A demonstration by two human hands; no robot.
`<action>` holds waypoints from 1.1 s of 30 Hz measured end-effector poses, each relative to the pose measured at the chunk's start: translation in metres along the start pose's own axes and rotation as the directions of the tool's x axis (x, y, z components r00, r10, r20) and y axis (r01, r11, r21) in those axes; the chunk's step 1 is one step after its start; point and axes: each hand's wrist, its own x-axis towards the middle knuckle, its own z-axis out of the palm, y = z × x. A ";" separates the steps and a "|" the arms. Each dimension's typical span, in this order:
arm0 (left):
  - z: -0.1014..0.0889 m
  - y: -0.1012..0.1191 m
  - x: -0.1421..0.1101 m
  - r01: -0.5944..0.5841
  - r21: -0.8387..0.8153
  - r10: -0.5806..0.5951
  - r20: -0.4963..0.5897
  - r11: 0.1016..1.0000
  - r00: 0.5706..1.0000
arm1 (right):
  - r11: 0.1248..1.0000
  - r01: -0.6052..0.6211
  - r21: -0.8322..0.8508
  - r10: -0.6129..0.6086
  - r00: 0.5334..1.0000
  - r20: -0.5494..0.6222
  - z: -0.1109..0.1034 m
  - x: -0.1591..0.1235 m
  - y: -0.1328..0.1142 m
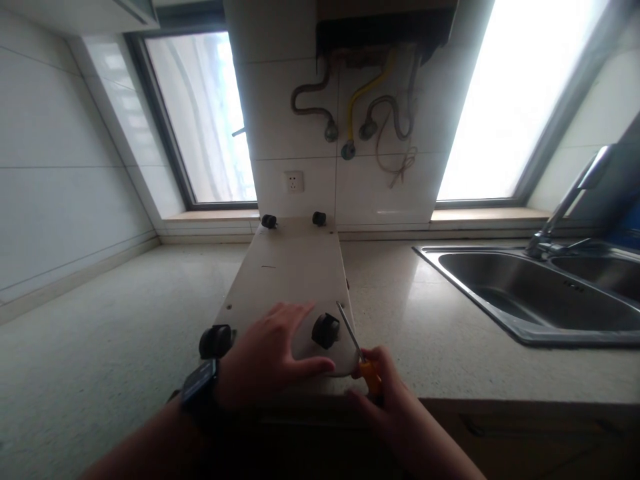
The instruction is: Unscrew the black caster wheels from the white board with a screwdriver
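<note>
A pale board-like piece of furniture (300,260) lies on the counter with black caster wheels at its corners. My left hand (270,347), a dark watch (199,379) on its wrist, rests flat on its near end with the fingers apart. Just right of that hand is the near right caster (326,331); the near left caster (216,341) is beside the wrist. My right hand (383,387) grips a screwdriver (369,375) by its orange handle. The metal shaft slants up and left, its tip at a screw by the board's right edge. Two more casters (319,219) stand at the far end.
A steel double sink (480,293) with a faucet (570,200) is set into the speckled counter (390,313) at the right. Behind are a tiled wall, a socket (294,181), hoses below a wall unit (385,30) and two windows. The counter's front edge runs near my arms.
</note>
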 end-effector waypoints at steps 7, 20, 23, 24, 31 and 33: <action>0.032 -0.008 0.012 0.033 -0.254 -0.066 -0.121 0.967 0.990 | 0.992 -0.064 0.113 0.059 0.997 0.047 -0.003 -0.003 -0.004; 0.030 -0.014 0.005 0.036 -0.345 -0.091 -0.145 0.938 0.985 | 0.943 -0.012 0.332 0.039 0.996 -0.075 -0.062 -0.012 0.010; 0.033 -0.017 0.005 0.040 -0.339 -0.099 -0.159 0.940 0.982 | 0.956 0.016 0.294 0.007 0.997 -0.076 -0.091 -0.009 0.004; 0.034 -0.018 0.005 0.040 -0.335 -0.098 -0.159 0.941 0.982 | 0.960 0.032 0.278 -0.003 0.995 -0.103 -0.100 -0.007 0.002; 0.036 -0.017 0.014 0.000 -0.268 -0.049 -0.178 0.963 0.983 | 0.847 0.140 0.513 -0.059 0.983 -0.171 -0.126 0.017 -0.003; 0.035 -0.020 0.020 -0.024 -0.250 -0.022 -0.179 0.968 0.984 | 0.869 0.245 0.430 -0.139 0.954 -0.264 -0.125 0.031 -0.006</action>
